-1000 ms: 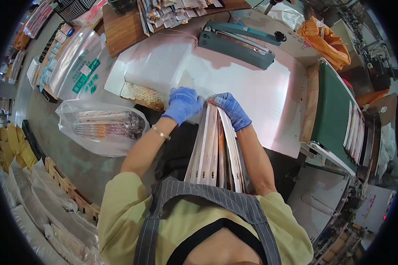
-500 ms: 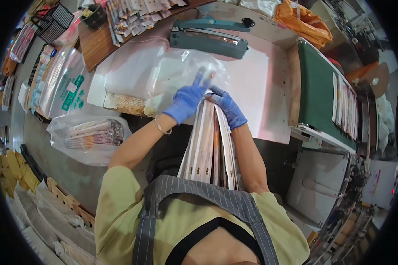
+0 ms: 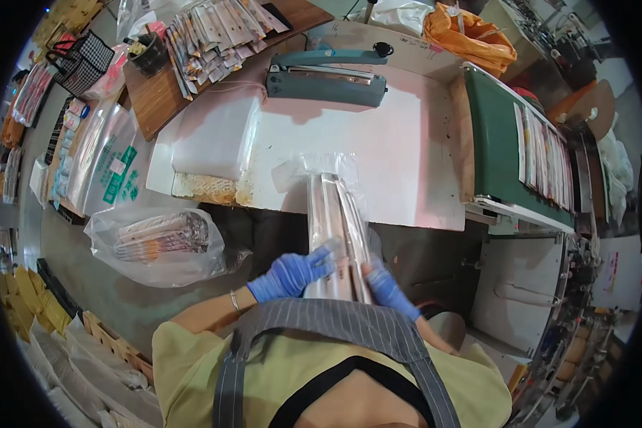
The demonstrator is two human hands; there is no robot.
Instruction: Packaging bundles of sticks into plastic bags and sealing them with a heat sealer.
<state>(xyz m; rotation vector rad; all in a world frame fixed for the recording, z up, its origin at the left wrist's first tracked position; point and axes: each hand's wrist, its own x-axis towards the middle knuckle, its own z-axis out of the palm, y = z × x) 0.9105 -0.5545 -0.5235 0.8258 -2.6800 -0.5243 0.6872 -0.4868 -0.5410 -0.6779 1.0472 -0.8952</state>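
Note:
A bundle of long, narrow packets (image 3: 328,221) stands in front of my apron, its far end over the white worktable's front edge. A clear plastic bag (image 3: 299,168) covers that far end, loose beyond the tips. My left hand (image 3: 292,275), in a blue glove, is closed on the left side of the bundle near the apron, its fingertips blurred across the top. Also gloved in blue, my right hand (image 3: 392,289) wraps the right side; part of it is hidden by the bundle. How far down the bag reaches is hard to see.
Across the worktable (image 3: 406,164) stands a grey-green bag sealer (image 3: 328,84), with flat clear bags (image 3: 214,139) stacked to its left. More packets (image 3: 217,36) lie on a wooden board. A bagged bundle (image 3: 165,239) sits at left; a green belt (image 3: 493,143) carries packets at right.
The clear bag has gone over the far end of the packet bundle. Both hands have moved from that far end back toward my apron, along the bundle's sides.

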